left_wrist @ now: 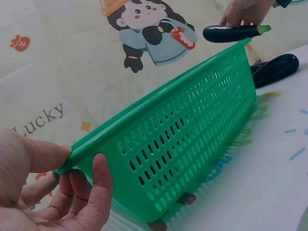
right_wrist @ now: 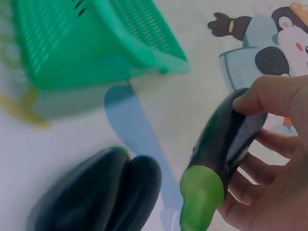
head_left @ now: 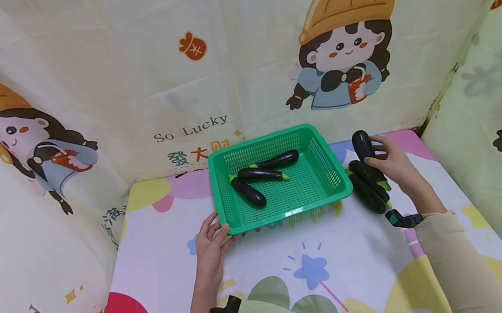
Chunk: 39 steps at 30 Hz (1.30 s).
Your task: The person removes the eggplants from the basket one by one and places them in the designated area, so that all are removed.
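A green plastic basket [head_left: 284,211] stands on the table with three dark eggplants inside, one of them an eggplant [head_left: 248,192] at its left. My left hand [head_left: 211,245] grips the basket's near left corner, thumb over the rim [left_wrist: 82,153] and fingers below. To the right of the basket, my right hand [head_left: 391,159] holds an eggplant [head_left: 362,144] between thumb and fingers. In the right wrist view this held eggplant [right_wrist: 226,134] has its green stem end pointing down. Beneath it on the table lie more eggplants [head_left: 366,190], side by side.
A patterned cloth [head_left: 270,279] covers the table. Behind it and at both sides hang printed curtains [head_left: 247,69] with cartoon figures; the basket stands close to the back one. Black straps [head_left: 226,309] circle both wrists.
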Each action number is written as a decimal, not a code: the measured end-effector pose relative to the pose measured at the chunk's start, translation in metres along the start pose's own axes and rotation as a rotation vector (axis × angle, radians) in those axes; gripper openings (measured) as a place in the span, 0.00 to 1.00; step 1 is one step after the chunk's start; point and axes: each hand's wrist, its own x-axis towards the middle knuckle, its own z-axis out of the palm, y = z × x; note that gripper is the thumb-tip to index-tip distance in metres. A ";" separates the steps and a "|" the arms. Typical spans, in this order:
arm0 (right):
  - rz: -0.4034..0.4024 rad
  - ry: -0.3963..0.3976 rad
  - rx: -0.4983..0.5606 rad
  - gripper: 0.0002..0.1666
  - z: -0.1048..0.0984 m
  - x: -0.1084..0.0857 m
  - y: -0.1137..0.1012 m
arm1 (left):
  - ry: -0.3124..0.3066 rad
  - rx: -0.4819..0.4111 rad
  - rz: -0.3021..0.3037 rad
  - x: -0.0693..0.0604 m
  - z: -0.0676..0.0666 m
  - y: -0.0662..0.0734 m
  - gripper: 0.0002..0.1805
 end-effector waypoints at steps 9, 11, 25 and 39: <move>0.015 0.096 -0.096 0.46 -0.001 -0.005 0.018 | 0.004 -0.008 0.007 -0.001 0.000 0.000 0.33; 0.020 0.103 -0.103 0.46 -0.002 -0.005 0.022 | 0.005 -0.011 0.007 -0.001 0.000 0.000 0.33; 0.028 0.108 -0.158 0.42 -0.011 -0.003 0.049 | 0.010 -0.009 0.003 0.000 0.001 0.000 0.33; 0.073 0.048 -0.153 0.38 -0.016 0.009 0.075 | 0.002 -0.017 0.005 0.000 0.000 0.000 0.33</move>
